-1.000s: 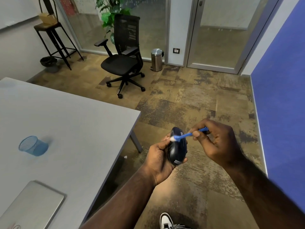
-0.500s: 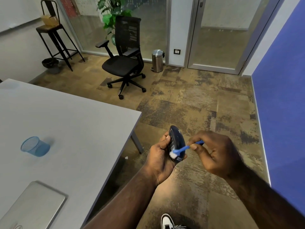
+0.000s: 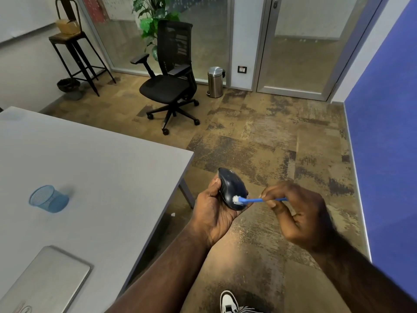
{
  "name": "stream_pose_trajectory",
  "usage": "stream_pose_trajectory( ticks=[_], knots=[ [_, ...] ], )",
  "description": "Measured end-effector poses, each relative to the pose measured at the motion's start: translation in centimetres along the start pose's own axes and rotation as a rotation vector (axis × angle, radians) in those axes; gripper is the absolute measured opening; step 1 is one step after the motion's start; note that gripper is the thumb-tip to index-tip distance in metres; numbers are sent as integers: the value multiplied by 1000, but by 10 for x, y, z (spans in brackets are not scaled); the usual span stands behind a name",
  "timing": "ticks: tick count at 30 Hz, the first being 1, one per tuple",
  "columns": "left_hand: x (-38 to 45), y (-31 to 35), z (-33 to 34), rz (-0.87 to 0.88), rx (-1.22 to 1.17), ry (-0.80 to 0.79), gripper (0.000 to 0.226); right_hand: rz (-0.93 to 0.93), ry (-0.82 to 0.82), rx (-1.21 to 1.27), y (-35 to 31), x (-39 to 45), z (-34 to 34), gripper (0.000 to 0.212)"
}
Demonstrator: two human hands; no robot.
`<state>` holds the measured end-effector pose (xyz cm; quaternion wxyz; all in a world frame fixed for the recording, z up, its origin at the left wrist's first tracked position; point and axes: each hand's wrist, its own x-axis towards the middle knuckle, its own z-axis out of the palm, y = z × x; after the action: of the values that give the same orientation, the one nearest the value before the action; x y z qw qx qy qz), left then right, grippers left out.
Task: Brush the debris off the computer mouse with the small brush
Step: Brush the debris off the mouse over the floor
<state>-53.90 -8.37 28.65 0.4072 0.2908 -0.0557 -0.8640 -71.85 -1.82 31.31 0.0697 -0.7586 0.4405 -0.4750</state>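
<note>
Head view. The left hand (image 3: 214, 213) cradles the dark computer mouse (image 3: 232, 190) in mid-air, fingers curled round its underside and thumb against its left flank; the mouse stands tilted on its side, beyond the table (image 3: 101, 177) edge and above the carpet (image 3: 270, 143). The right hand (image 3: 300, 213) pinches the blue handle of the small brush (image 3: 250, 200) between thumb and fingertips, the white bristles touching the near end of the shell.

Probable hazards: the shell looks smooth and is gripped from one side only, so a firm stroke toward the palm could roll or slip it out of the hand — with nothing but floor beneath. The slim handle, pinched near its far end, may twist and let the bristles skate off. Loosened debris would likely fall on the carpet or the shoe (image 3: 229, 301).

Surroundings — a grey table carrying a blue mesh cup (image 3: 48, 199) and a closed laptop (image 3: 45, 283); an office chair (image 3: 171, 80), steel bin (image 3: 215, 82), stool (image 3: 74, 46), potted plant (image 3: 151, 21), glass partitions and a blue wall (image 3: 388, 132).
</note>
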Motion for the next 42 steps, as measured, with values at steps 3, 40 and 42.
stream_pose_trajectory(
  ticks=[3,40,42],
  knots=[
    [0,3,-1,-22,-42,-11,54,8,-6,-2,0,-3,2,8],
    [-12,16,1,-70,-148,-66,48,69,181,17,-13,15,12,11],
    [-12,16,1,-74,-139,-41,51,26,132,49,-15,15,13,8]
  ],
)
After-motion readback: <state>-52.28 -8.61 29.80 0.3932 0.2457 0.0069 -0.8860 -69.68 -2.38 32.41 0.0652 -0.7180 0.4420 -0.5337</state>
